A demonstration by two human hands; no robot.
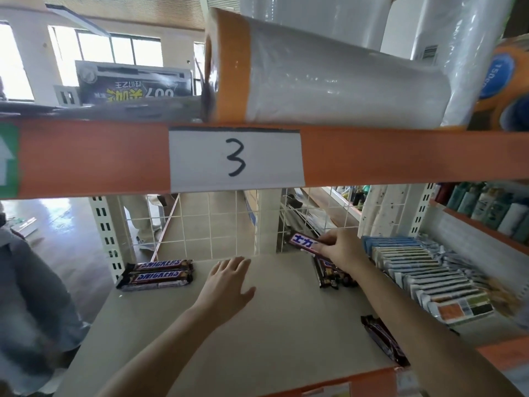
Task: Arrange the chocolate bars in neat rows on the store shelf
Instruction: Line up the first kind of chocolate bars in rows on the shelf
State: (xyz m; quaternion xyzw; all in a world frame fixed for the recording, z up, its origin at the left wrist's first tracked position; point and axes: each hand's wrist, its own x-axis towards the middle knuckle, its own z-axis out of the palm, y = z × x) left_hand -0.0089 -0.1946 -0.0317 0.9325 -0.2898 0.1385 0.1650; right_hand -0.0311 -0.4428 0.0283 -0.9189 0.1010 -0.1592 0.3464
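A large film roll [329, 78] with an orange band lies on the upper shelf, whose orange rail carries a white label [236, 157] reading "3". On the beige shelf [234, 339] below, two bars printed "SNICKERS" [159, 275] lie side by side at the back left; a lone dark bar [385, 339] lies near the front right. The left hand [229, 282] rests flat, fingers spread. The right hand [342, 249] pinches one chocolate bar [305, 243] above a small pile [332, 273]

Plastic film roll [329, 78] laid above label "3" [236, 157]; boxed packets [423, 273] stacked right, bottles [486, 204] far right.
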